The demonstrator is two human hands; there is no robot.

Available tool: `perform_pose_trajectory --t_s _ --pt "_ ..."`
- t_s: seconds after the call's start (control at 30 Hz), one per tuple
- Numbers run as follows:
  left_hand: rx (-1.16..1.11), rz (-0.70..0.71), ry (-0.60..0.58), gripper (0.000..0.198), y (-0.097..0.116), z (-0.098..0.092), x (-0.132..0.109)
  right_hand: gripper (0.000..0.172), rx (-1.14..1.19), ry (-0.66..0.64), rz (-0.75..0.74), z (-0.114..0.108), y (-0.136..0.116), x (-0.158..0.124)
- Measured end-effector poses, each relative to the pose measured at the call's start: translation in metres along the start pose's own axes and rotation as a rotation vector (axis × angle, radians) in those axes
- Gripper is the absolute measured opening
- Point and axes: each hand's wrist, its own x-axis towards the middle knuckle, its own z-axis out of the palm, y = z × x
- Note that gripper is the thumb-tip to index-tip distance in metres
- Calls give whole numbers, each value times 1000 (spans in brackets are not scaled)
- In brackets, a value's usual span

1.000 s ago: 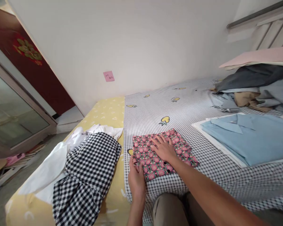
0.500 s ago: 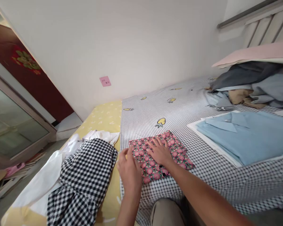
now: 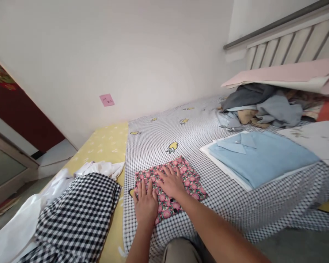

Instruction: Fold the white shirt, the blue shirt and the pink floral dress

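Observation:
A pink floral cloth [image 3: 190, 177], folded into a flat bundle with dark buttons near its lower edge, lies on the checked bed sheet [image 3: 197, 138]. Flat on its left side rests my left hand [image 3: 146, 204], fingers spread. My right hand [image 3: 171, 181] lies on the middle of the cloth with its fingers apart. Neither hand grips anything. Left of them a black and white checked garment [image 3: 79, 212] is spread over white clothing [image 3: 22, 219].
At the right lies a folded light blue shirt [image 3: 268, 157] on white cloth. Behind it sit crumpled grey clothes [image 3: 279, 107] under a pink board-like item [image 3: 285, 73]. A wall [image 3: 153, 54] closes off the far side; bed rails stand at the back right.
My left hand has flattened onto the floral cloth, its fingers now stretched out. My right hand stays on the cloth. The view has shifted to the right.

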Motion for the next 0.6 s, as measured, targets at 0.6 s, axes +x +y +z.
perform_pose_trajectory --t_s 0.6 --pt "71 -105 -87 55 11 -12 -2 57 -270 5 142 -41 125 -53"
